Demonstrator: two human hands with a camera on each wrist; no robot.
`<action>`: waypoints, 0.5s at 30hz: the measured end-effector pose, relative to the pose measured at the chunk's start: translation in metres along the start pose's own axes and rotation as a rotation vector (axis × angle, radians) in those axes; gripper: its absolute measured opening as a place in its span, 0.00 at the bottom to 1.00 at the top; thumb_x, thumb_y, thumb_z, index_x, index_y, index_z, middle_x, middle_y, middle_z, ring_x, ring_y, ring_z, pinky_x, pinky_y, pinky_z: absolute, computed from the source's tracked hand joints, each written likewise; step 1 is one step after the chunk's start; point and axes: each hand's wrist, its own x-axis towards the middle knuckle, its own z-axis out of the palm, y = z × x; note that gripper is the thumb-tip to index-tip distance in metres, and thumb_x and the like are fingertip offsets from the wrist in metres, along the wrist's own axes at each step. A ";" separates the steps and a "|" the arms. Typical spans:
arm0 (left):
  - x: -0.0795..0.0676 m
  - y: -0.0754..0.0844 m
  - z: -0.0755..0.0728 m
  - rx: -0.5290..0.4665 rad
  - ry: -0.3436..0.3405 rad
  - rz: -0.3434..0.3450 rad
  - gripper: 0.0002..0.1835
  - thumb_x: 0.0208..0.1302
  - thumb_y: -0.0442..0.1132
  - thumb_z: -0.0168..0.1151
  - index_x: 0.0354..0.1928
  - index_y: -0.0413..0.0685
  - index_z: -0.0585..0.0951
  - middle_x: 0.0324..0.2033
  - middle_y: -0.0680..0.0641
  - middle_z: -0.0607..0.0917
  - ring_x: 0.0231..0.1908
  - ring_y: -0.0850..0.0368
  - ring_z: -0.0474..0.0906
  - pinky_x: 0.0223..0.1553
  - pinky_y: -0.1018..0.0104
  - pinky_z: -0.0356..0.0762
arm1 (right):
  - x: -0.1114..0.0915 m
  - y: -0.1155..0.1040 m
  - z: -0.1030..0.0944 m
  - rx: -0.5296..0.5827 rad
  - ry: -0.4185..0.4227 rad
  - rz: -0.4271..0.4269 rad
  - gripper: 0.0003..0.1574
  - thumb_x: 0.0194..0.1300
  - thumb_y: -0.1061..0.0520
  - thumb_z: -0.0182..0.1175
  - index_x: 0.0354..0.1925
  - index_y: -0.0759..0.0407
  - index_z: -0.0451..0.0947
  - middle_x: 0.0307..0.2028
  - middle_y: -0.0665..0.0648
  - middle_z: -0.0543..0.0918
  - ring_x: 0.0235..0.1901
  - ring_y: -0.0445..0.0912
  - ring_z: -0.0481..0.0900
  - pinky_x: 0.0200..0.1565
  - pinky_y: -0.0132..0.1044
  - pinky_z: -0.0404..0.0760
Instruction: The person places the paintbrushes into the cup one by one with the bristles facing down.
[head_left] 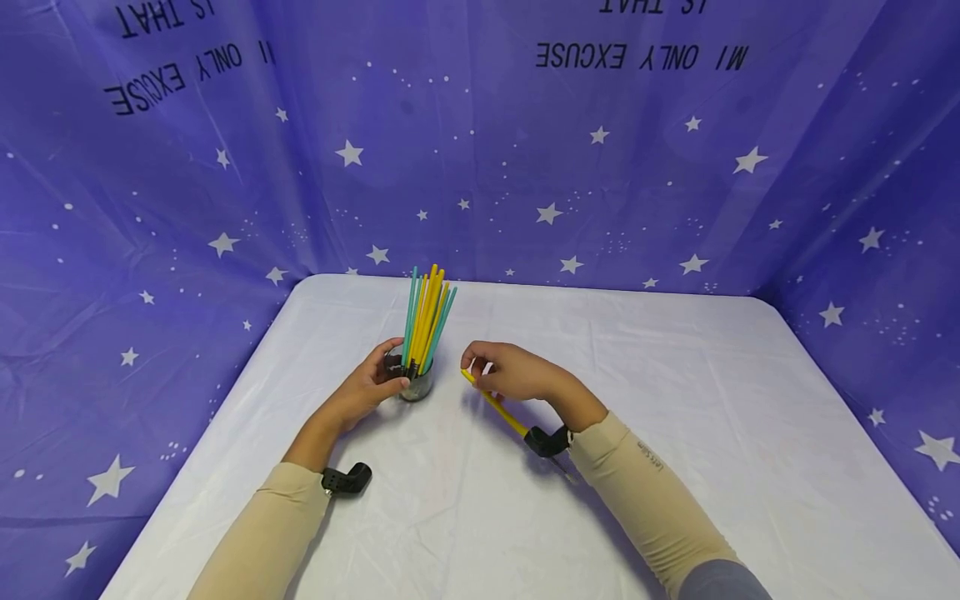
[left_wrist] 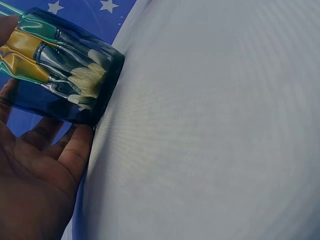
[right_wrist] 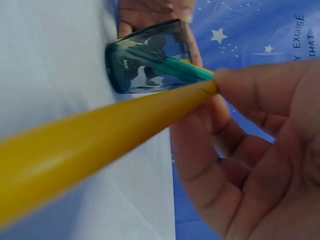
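A clear glass cup (head_left: 417,388) stands on the table with several paintbrushes (head_left: 426,321) in it, their teal and yellow handles pointing up. Through the glass in the left wrist view, pale bristles (left_wrist: 89,79) show near the bottom. My left hand (head_left: 367,390) holds the cup from its left side, thumb at the front and fingers behind. To the right of the cup, my right hand (head_left: 517,372) pinches a yellow paintbrush (head_left: 504,410) near the end of its handle. This brush slants down toward the right forearm, partly hidden behind the wrist camera.
A white cloth covers the table (head_left: 450,517), whose far edge lies behind the cup. Purple curtains (head_left: 480,150) with white stars and lettering hang at the back and sides. Each wrist carries a black camera (head_left: 348,479).
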 end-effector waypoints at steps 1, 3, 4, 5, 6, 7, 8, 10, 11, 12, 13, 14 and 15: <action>0.000 0.000 0.000 -0.002 0.001 -0.001 0.40 0.68 0.29 0.59 0.76 0.45 0.51 0.66 0.28 0.65 0.66 0.35 0.64 0.55 0.71 0.70 | 0.001 0.000 -0.001 0.032 0.027 0.003 0.12 0.70 0.66 0.55 0.51 0.60 0.72 0.38 0.58 0.76 0.30 0.52 0.79 0.37 0.56 0.82; 0.000 0.000 0.000 -0.006 0.001 -0.003 0.40 0.68 0.29 0.59 0.76 0.45 0.51 0.66 0.28 0.65 0.66 0.35 0.63 0.55 0.72 0.70 | 0.003 -0.001 -0.003 0.106 0.093 0.006 0.12 0.69 0.66 0.55 0.50 0.58 0.72 0.39 0.59 0.75 0.32 0.54 0.80 0.38 0.59 0.81; 0.000 0.000 0.000 -0.007 0.001 -0.003 0.40 0.68 0.29 0.59 0.76 0.45 0.51 0.66 0.28 0.65 0.66 0.35 0.63 0.55 0.72 0.70 | 0.004 0.000 -0.004 0.145 0.128 0.005 0.13 0.69 0.66 0.55 0.50 0.58 0.72 0.39 0.59 0.75 0.32 0.54 0.80 0.37 0.58 0.82; 0.000 -0.001 0.000 -0.007 0.002 -0.002 0.40 0.68 0.29 0.59 0.76 0.45 0.51 0.66 0.28 0.65 0.66 0.35 0.63 0.55 0.71 0.70 | 0.004 -0.001 -0.005 0.181 0.163 0.000 0.13 0.68 0.66 0.55 0.50 0.58 0.72 0.39 0.60 0.75 0.33 0.54 0.80 0.37 0.57 0.82; 0.000 -0.001 0.000 -0.006 0.002 -0.002 0.40 0.68 0.29 0.59 0.76 0.46 0.51 0.66 0.28 0.65 0.66 0.35 0.64 0.55 0.71 0.70 | 0.005 -0.001 -0.007 0.220 0.198 -0.005 0.13 0.68 0.67 0.54 0.50 0.58 0.72 0.40 0.60 0.75 0.34 0.53 0.80 0.37 0.55 0.83; 0.000 -0.001 0.000 -0.006 0.001 -0.001 0.40 0.68 0.29 0.59 0.76 0.46 0.51 0.66 0.28 0.65 0.66 0.36 0.64 0.55 0.71 0.70 | 0.005 -0.001 -0.008 0.251 0.232 -0.015 0.13 0.68 0.67 0.54 0.50 0.58 0.71 0.40 0.60 0.74 0.34 0.52 0.80 0.36 0.53 0.83; 0.000 -0.001 0.000 -0.004 0.002 -0.001 0.40 0.68 0.29 0.59 0.76 0.46 0.51 0.66 0.28 0.65 0.66 0.36 0.64 0.55 0.72 0.70 | 0.006 -0.002 -0.009 0.280 0.261 -0.031 0.14 0.68 0.67 0.54 0.51 0.59 0.71 0.40 0.60 0.74 0.34 0.52 0.80 0.35 0.51 0.84; 0.000 -0.001 0.000 0.000 0.002 0.005 0.40 0.67 0.29 0.60 0.76 0.45 0.51 0.66 0.27 0.65 0.65 0.36 0.64 0.55 0.71 0.70 | 0.006 -0.003 -0.012 0.331 0.313 -0.059 0.14 0.67 0.68 0.54 0.51 0.60 0.70 0.41 0.60 0.73 0.35 0.51 0.80 0.34 0.47 0.84; 0.000 -0.001 -0.001 0.001 0.002 0.007 0.40 0.67 0.29 0.60 0.76 0.45 0.51 0.66 0.27 0.65 0.65 0.36 0.64 0.54 0.71 0.71 | 0.007 -0.004 -0.013 0.353 0.336 -0.072 0.15 0.67 0.69 0.54 0.51 0.61 0.70 0.41 0.60 0.73 0.36 0.51 0.80 0.34 0.47 0.84; 0.000 -0.002 -0.001 0.002 0.001 0.011 0.40 0.68 0.29 0.59 0.76 0.45 0.51 0.66 0.27 0.65 0.65 0.36 0.64 0.54 0.72 0.71 | 0.007 -0.005 -0.014 0.372 0.357 -0.082 0.15 0.67 0.69 0.54 0.51 0.61 0.70 0.41 0.60 0.73 0.36 0.51 0.79 0.34 0.47 0.84; 0.000 -0.002 -0.001 0.002 0.003 0.011 0.40 0.67 0.29 0.59 0.76 0.45 0.51 0.65 0.27 0.65 0.65 0.36 0.65 0.54 0.72 0.71 | 0.008 -0.007 -0.014 0.383 0.376 -0.091 0.15 0.67 0.69 0.55 0.51 0.62 0.69 0.41 0.60 0.73 0.37 0.51 0.79 0.34 0.48 0.84; -0.001 -0.002 -0.001 0.001 0.004 0.010 0.40 0.67 0.29 0.60 0.76 0.45 0.51 0.65 0.27 0.66 0.65 0.36 0.65 0.54 0.72 0.71 | 0.008 -0.008 -0.015 0.393 0.395 -0.096 0.15 0.67 0.70 0.55 0.52 0.62 0.69 0.41 0.60 0.73 0.37 0.51 0.79 0.34 0.48 0.84; 0.000 -0.002 -0.001 0.001 0.004 0.010 0.40 0.67 0.29 0.60 0.76 0.45 0.51 0.65 0.27 0.66 0.65 0.36 0.65 0.54 0.72 0.71 | 0.008 -0.010 -0.016 0.398 0.416 -0.095 0.15 0.67 0.70 0.55 0.52 0.62 0.69 0.42 0.59 0.73 0.38 0.51 0.79 0.35 0.48 0.84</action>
